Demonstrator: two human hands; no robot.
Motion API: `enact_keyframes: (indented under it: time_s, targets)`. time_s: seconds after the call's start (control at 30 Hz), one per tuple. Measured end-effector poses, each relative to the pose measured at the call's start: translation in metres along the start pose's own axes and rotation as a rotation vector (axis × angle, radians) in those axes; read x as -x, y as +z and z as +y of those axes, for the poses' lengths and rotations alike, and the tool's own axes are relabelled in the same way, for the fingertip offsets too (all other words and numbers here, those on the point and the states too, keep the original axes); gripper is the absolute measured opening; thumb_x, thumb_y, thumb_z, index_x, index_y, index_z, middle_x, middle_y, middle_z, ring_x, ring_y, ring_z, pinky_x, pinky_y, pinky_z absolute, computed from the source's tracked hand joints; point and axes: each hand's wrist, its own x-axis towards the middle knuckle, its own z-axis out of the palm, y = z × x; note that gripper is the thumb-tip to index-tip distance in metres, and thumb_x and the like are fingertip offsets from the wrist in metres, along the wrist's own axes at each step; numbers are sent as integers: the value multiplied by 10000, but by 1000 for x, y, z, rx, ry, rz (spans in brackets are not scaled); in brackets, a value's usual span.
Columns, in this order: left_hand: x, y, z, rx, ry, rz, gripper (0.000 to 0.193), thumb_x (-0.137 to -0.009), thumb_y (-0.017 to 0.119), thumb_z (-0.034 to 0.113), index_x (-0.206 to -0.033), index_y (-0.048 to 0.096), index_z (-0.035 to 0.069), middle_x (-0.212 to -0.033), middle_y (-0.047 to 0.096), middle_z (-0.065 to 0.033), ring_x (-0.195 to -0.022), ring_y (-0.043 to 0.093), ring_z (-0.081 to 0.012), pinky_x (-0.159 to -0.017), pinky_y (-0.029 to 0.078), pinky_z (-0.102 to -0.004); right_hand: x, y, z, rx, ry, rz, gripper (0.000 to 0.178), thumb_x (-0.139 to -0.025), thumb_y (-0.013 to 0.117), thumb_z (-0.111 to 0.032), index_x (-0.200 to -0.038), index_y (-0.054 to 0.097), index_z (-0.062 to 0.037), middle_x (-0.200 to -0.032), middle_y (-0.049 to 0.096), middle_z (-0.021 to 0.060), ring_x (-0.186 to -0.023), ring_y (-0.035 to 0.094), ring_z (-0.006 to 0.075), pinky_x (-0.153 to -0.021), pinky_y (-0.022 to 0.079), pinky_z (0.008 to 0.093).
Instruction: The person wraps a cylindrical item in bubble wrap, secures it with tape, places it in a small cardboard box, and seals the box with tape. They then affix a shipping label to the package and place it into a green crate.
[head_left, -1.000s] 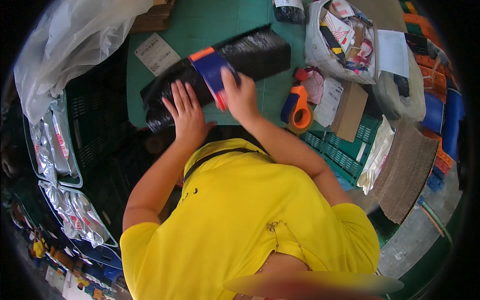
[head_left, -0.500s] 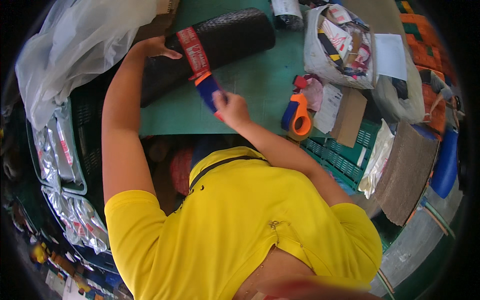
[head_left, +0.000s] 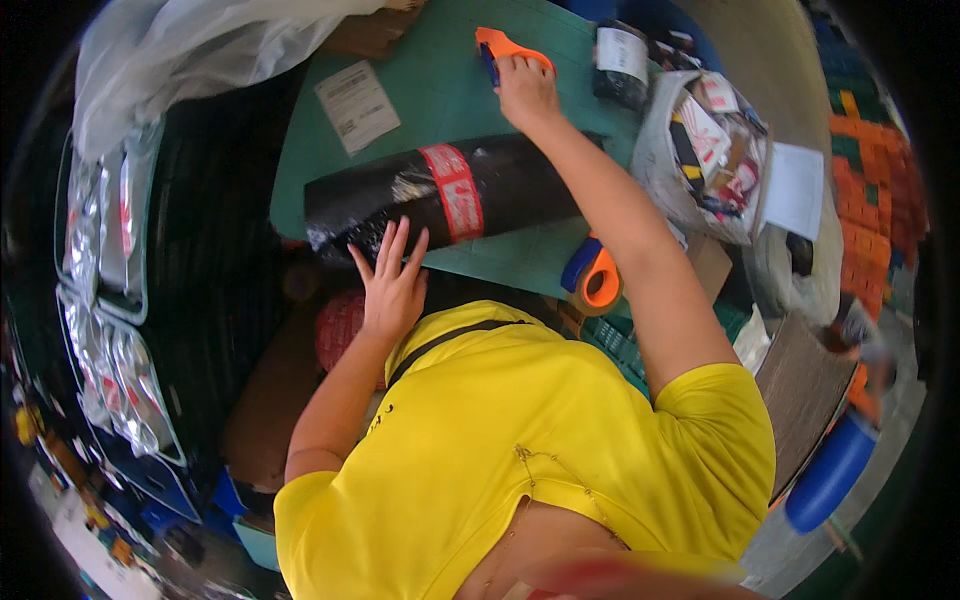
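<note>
A long black plastic-wrapped roll [head_left: 535, 180] lies across the green table, with a band of red printed tape [head_left: 458, 195] around its middle. My left hand [head_left: 393, 283] is open with fingers spread, its fingertips at the roll's near side, left of the band. Beyond the roll, my right hand [head_left: 528, 95] is closed on an orange and blue tape dispenser [head_left: 497, 45] at the table's far side. A white printed label [head_left: 357, 105] lies left of that hand, behind the roll. The underside of the roll is hidden.
A second orange and blue tape dispenser [head_left: 601, 280] sits by the table's near right edge. To the right stand a small black wrapped package [head_left: 621, 65] and a white bag of scraps [head_left: 655, 150]. Crates with silvery packets [head_left: 125, 375] line the left, below clear plastic sheeting [head_left: 200, 65].
My right hand has carried the tape dispenser from the roll's near side to the far side, and the tape is now separate from it. My left hand moved to the near side. The label came into view.
</note>
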Motion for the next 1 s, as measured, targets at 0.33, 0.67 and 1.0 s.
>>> enact_keyframes:
  time_s: [0.33, 0.67, 1.0]
  targets:
    - [50, 102, 30, 1958, -1090, 227, 269, -889, 619, -16, -1156, 587, -22, -1155, 621, -153, -1034, 619, -260, -939, 518, -377, 33, 4, -112, -553, -92, -1095, 718, -864, 492, -667, -1101, 670, -13, -1114, 651, 228, -1058, 612, 375, -931, 467, 420]
    - [-44, -27, 20, 1159, -415, 376, 582, -711, 806, 31, -1220, 531, -32, -1307, 545, -120, -1095, 579, -216, -909, 481, -333, 75, -62, -27, -2098, 61, -335, 582, -970, 535, -391, -1377, 412, 7, -1283, 540, 85, -1165, 529, 177, -991, 431, 311]
    - [-112, -44, 32, 1235, -104, 133, 1066, -568, 936, 283, -1402, 327, 15, -1294, 506, -146, -1204, 501, -264, -1047, 373, -373, 164, -91, -36, -1195, -94, 392, 463, -857, 703, -321, -1219, 588, -57, -1389, 436, 191, -1273, 443, 334, -1060, 353, 433]
